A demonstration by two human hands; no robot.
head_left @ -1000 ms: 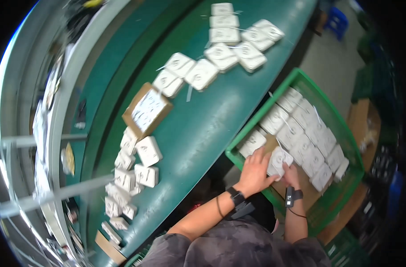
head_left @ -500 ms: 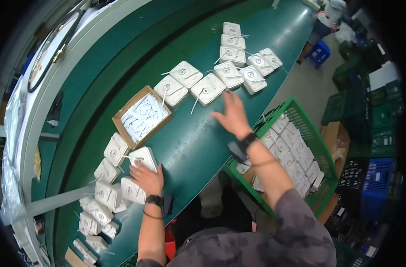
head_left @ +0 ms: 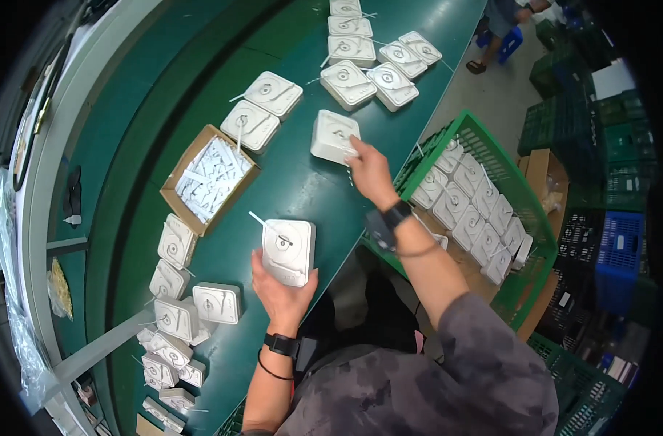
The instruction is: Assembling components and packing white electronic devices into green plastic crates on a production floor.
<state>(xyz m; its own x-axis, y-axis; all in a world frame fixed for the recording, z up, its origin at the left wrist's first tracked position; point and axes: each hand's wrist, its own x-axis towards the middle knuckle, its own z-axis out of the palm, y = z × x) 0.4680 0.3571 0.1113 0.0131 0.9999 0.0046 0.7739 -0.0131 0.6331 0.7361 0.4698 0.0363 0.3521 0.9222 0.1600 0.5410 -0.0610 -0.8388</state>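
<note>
My left hand (head_left: 283,294) grips a white square device (head_left: 289,254) with rounded corners by its near end, thumb and fingers on opposite sides. The device has a round dial on its face and a white strip poking out at its top left. My right hand (head_left: 371,171) closes on the right edge of a similar white device (head_left: 331,136), which is tilted over the green table. Part of that face is hidden by my fingers. Ahead of my right hand stand more such devices (head_left: 347,85) in a joined group.
A cardboard box (head_left: 173,200) of white paper slips stands on the green table (head_left: 302,185). Several white devices (head_left: 217,303) lie at the near left. To my right, a green crate (head_left: 466,120) holds rows of them. A person (head_left: 504,18) is at the far right.
My left hand has lifted a device from beside the cardboard box and brought it to the right. My right hand has taken hold of another, pulling it away from the group toward me.
</note>
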